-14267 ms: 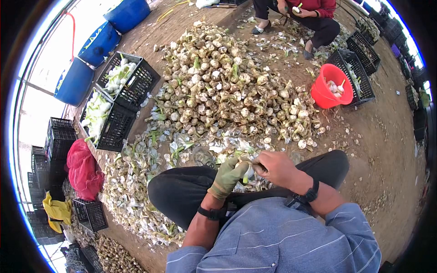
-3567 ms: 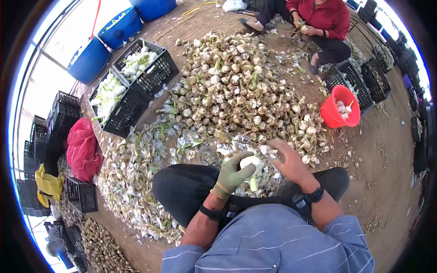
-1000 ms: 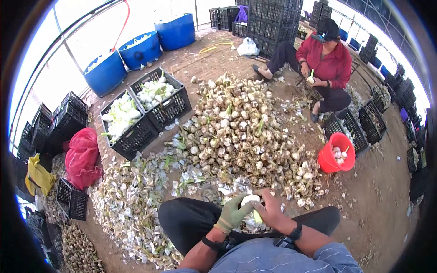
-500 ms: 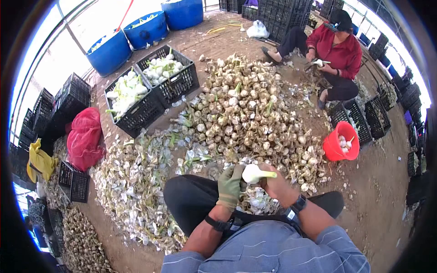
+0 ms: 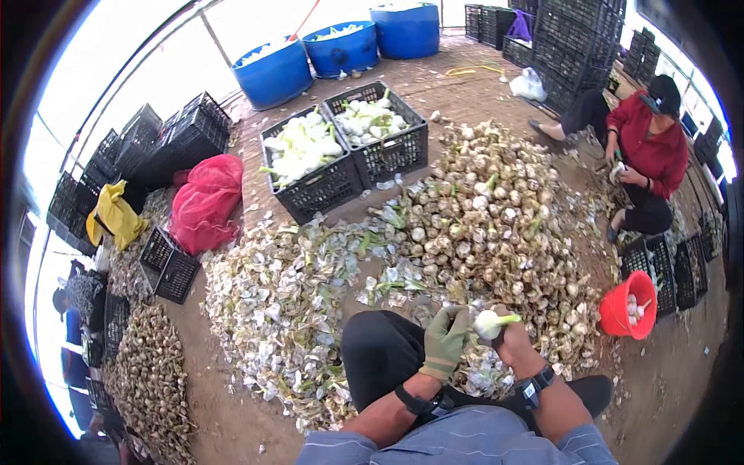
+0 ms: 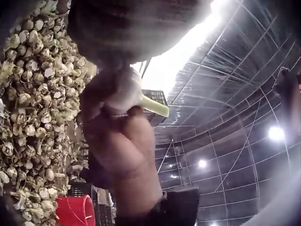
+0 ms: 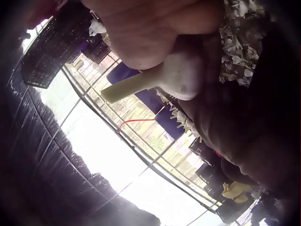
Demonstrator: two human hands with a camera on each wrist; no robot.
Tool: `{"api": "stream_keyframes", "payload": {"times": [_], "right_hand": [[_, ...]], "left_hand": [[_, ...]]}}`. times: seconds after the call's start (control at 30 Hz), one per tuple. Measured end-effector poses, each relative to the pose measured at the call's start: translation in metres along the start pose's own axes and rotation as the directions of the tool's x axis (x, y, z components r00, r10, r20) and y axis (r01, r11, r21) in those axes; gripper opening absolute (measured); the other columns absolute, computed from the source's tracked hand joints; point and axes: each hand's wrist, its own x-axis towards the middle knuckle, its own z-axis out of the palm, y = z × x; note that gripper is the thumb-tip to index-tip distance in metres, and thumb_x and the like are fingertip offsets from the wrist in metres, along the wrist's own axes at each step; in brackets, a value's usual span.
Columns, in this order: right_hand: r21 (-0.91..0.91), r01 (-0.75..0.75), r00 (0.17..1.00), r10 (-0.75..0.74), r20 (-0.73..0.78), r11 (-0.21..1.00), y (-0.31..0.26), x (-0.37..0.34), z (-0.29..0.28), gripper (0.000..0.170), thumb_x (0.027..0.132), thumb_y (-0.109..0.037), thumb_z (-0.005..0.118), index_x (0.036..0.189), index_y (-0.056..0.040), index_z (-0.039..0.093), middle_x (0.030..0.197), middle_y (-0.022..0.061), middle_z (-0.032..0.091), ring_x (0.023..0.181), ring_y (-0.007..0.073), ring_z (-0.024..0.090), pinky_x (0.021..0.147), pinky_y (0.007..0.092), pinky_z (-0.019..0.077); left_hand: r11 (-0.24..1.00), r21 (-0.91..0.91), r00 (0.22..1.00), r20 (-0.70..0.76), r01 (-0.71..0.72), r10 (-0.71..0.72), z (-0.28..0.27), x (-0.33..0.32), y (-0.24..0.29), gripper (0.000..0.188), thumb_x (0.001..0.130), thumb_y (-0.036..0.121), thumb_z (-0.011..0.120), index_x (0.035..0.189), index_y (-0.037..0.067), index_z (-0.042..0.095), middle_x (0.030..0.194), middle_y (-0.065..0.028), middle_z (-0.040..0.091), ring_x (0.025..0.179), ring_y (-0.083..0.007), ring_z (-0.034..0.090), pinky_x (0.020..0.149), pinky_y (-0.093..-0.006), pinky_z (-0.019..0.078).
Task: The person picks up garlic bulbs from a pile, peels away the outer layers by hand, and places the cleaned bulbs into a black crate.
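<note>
Bright daylight glares white beyond my hands, burning out at upper left in the head view, whose rim bends and blackens. Nearer the wrist cameras, my hands fall into dim, soft shadow, hazy around my fingers.

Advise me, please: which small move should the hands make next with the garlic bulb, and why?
Probably turn the garlic bulb a little between the left hand and the right hand, to check for leftover skin: the side in view looks white and smooth, but the hands hide part of it.
</note>
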Motion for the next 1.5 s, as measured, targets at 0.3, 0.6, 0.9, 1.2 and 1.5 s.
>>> {"api": "stream_keyframes", "payload": {"times": [0.3, 0.6, 0.9, 1.2, 1.5], "right_hand": [[-0.132, 0.037, 0.978, -0.009, 0.21, 0.991, -0.019, -0.003, 0.09, 0.051, 0.105, -0.043, 0.045, 0.14, -0.0055, 0.046, 0.125, 0.0131, 0.061, 0.11, 0.0249, 0.064, 0.087, 0.0399, 0.0564], [-0.493, -0.045, 0.993, 0.092, 0.072, 0.869, -0.011, 0.058, 0.069, 0.054, 0.104, -0.029, 0.052, 0.147, -0.0002, 0.035, 0.123, 0.0167, 0.063, 0.099, 0.0245, 0.068, 0.076, 0.0323, 0.0578], [-0.614, -0.36, 0.921, 0.161, -0.356, 0.702, 0.048, 0.046, -0.125, 0.039, 0.094, -0.015, 0.061, 0.127, 0.0058, 0.057, 0.093, 0.0118, 0.068, 0.071, 0.0214, 0.07, 0.06, 0.0345, 0.0577], [-0.569, -0.45, 0.874, 0.207, -0.441, 0.688, 0.039, 0.094, -0.153, 0.044, 0.095, -0.02, 0.064, 0.13, 0.0051, 0.053, 0.105, 0.0179, 0.066, 0.081, 0.0232, 0.069, 0.067, 0.039, 0.0591], [-0.986, -0.025, 0.999, -0.024, -0.029, 0.164, -0.022, 0.091, -0.119, 0.033, 0.098, -0.033, 0.052, 0.096, -0.001, 0.061, 0.088, 0.0207, 0.063, 0.081, 0.039, 0.06, 0.074, 0.0512, 0.0471]], "left_hand": [[0.507, 0.62, 0.797, 0.527, -0.599, 0.297, -0.034, 0.023, 0.116, 0.061, 0.076, 0.02, 0.078, 0.13, 0.001, 0.057, 0.123, -0.0213, 0.06, 0.113, -0.0389, 0.059, 0.098, -0.0447, 0.0468], [0.968, 0.218, 0.954, -0.241, -0.127, 0.179, -0.203, 0.203, 0.153, 0.045, 0.085, 0.016, 0.078, 0.123, 0.001, 0.059, 0.106, -0.0076, 0.068, 0.089, -0.0164, 0.066, 0.075, -0.0297, 0.056], [0.861, 0.296, 0.646, -0.572, -0.413, 0.506, -0.383, 0.475, 0.16, 0.043, 0.092, 0.019, 0.071, 0.124, -0.003, 0.053, 0.106, -0.0097, 0.063, 0.087, -0.0184, 0.057, 0.08, -0.0299, 0.0506], [0.675, 0.736, 0.813, -0.425, 0.054, 0.399, -0.465, 0.593, 0.193, 0.045, 0.09, 0.019, 0.066, 0.13, 0.0, 0.06, 0.114, -0.0109, 0.069, 0.095, -0.0178, 0.064, 0.082, -0.0303, 0.0513], [0.017, 0.998, 0.819, 0.037, -0.057, 0.572, -0.479, 0.487, 0.184, 0.047, 0.096, 0.034, 0.056, 0.13, 0.001, 0.06, 0.129, -0.0137, 0.062, 0.118, -0.0294, 0.057, 0.099, -0.0403, 0.0471]]}}
